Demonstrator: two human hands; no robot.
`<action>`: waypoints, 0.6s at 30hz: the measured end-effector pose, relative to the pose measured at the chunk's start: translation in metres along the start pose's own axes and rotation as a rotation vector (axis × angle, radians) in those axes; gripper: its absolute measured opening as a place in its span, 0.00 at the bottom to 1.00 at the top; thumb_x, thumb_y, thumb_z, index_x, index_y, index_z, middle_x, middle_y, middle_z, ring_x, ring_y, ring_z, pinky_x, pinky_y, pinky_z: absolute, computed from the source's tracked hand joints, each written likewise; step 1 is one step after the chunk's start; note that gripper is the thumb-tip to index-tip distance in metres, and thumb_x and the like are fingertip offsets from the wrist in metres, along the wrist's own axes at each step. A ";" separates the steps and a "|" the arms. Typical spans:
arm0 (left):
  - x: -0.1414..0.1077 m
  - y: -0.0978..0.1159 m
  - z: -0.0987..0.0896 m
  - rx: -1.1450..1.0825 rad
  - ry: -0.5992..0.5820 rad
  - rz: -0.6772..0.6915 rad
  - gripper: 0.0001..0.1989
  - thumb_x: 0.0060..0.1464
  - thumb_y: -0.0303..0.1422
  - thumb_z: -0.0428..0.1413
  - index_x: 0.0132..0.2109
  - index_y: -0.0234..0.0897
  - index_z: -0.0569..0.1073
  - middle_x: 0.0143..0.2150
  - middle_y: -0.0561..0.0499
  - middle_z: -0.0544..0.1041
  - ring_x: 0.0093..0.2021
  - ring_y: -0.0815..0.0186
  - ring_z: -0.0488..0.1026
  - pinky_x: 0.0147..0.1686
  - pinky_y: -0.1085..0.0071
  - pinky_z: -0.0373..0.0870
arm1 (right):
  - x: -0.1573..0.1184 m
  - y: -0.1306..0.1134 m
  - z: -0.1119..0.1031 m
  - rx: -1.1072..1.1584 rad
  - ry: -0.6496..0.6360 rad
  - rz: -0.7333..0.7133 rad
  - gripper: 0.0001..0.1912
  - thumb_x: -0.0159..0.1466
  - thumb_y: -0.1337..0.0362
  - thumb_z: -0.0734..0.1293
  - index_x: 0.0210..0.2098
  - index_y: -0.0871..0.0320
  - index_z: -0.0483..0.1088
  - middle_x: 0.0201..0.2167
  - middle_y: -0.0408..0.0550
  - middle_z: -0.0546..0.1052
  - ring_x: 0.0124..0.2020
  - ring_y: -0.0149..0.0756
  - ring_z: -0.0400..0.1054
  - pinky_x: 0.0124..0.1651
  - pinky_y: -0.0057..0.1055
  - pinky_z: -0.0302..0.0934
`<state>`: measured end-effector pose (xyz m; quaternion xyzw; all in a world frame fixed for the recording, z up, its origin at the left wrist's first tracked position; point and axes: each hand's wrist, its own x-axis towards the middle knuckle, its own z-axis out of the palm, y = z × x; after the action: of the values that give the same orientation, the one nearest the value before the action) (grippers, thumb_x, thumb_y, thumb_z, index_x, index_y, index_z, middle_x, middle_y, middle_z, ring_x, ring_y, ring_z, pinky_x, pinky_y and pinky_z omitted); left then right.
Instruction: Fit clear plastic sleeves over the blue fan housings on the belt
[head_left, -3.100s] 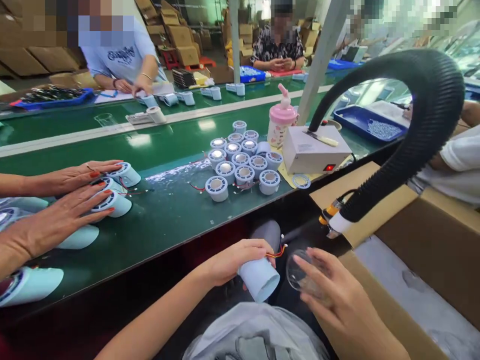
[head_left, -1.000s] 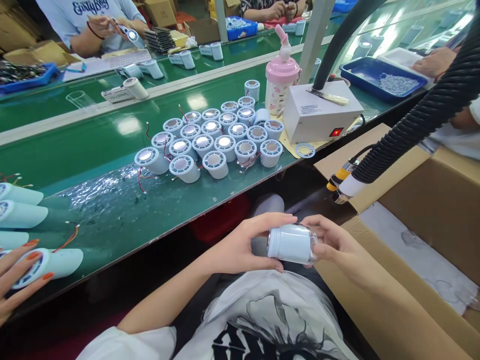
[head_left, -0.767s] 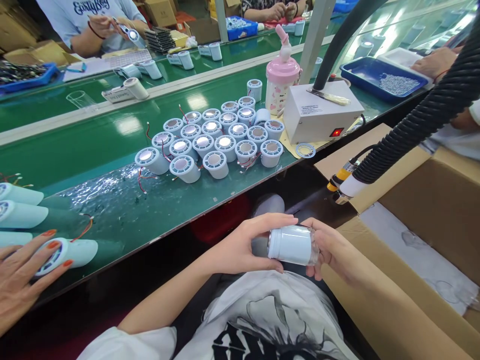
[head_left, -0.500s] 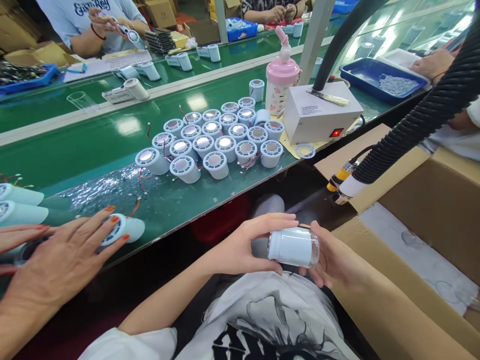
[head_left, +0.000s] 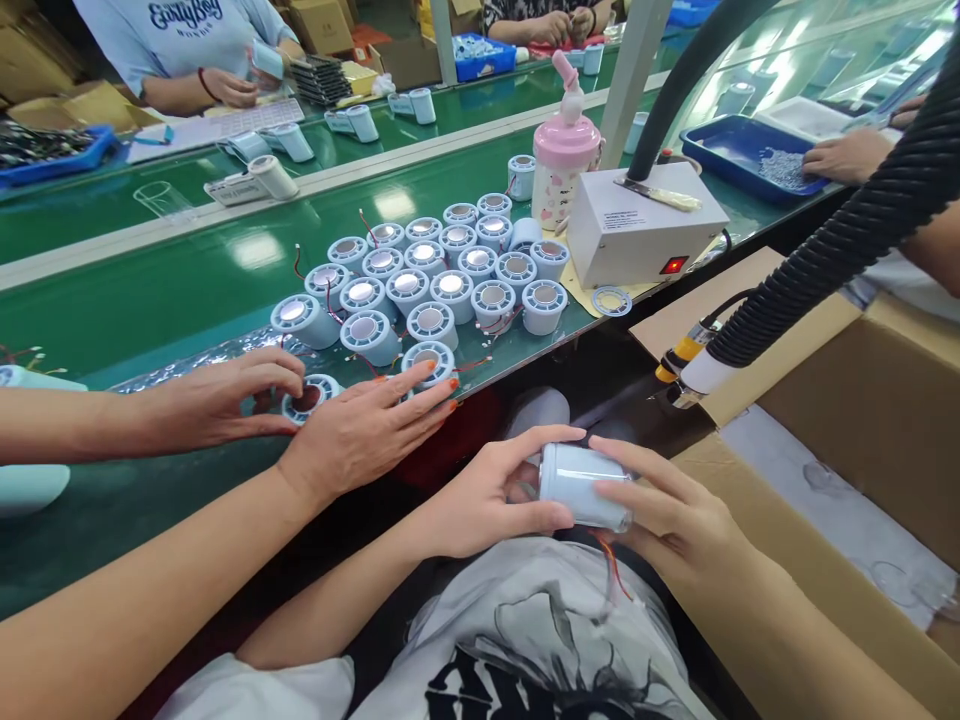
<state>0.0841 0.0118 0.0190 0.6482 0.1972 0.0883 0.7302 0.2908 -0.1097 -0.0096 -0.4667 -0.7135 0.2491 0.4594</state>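
Note:
Above my lap, my left hand (head_left: 499,495) and my right hand (head_left: 682,505) hold one light blue cylindrical housing (head_left: 574,485) between them, lying on its side. A glossy clear plastic cover appears to wrap around it. My left fingers and thumb grip its left end, while the right fingers press on its right end and upper side. Thin red and orange wires (head_left: 615,570) dangle below it. On the bench ahead stand several similar light blue housings (head_left: 431,325), upright, with round silvery discs in their ribbed tops and some loose wires.
A co-worker's hands (head_left: 337,425) reach in from the left, around housings at the bench edge. A white box with a red switch (head_left: 645,225), a pink-lidded cup (head_left: 564,165) and a black corrugated hose (head_left: 817,240) stand ahead and right. An open carton (head_left: 862,400) sits at right.
My right fingers have shifted onto the housing's side, and its clear end shows less. Wires now hang below. The co-worker's hands have moved right, bringing housings to the group.

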 end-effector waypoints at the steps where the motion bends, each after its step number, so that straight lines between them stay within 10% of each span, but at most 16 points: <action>1: 0.000 0.001 -0.001 0.013 -0.015 0.014 0.34 0.50 0.40 0.63 0.63 0.44 0.62 0.52 0.44 0.73 0.46 0.58 0.75 0.41 0.67 0.75 | 0.000 -0.002 -0.001 0.068 -0.014 0.061 0.30 0.63 0.72 0.68 0.60 0.41 0.63 0.64 0.45 0.63 0.61 0.42 0.62 0.60 0.38 0.62; 6: 0.000 0.006 -0.002 0.039 -0.060 0.072 0.38 0.47 0.33 0.66 0.64 0.46 0.62 0.64 0.44 0.65 0.61 0.52 0.65 0.57 0.58 0.68 | 0.000 -0.006 -0.003 0.622 -0.009 0.494 0.26 0.61 0.59 0.73 0.58 0.42 0.67 0.47 0.44 0.78 0.42 0.38 0.75 0.42 0.29 0.73; 12: 0.005 -0.012 0.000 -0.159 -0.109 -0.046 0.42 0.47 0.34 0.66 0.67 0.46 0.58 0.60 0.45 0.69 0.58 0.54 0.69 0.57 0.58 0.66 | 0.001 -0.004 0.005 0.584 0.015 0.640 0.26 0.53 0.59 0.77 0.51 0.49 0.75 0.47 0.46 0.78 0.36 0.39 0.75 0.38 0.32 0.72; 18: 0.024 -0.019 -0.002 -0.160 -0.009 -0.134 0.37 0.46 0.41 0.65 0.61 0.38 0.62 0.46 0.45 0.74 0.35 0.67 0.73 0.30 0.75 0.68 | -0.018 0.033 -0.016 0.383 -0.028 0.670 0.29 0.64 0.43 0.62 0.56 0.56 0.70 0.47 0.53 0.79 0.43 0.47 0.74 0.42 0.38 0.71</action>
<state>0.1024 0.0201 -0.0035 0.5735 0.2290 0.0518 0.7848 0.3221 -0.1128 -0.0360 -0.5762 -0.4682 0.5205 0.4218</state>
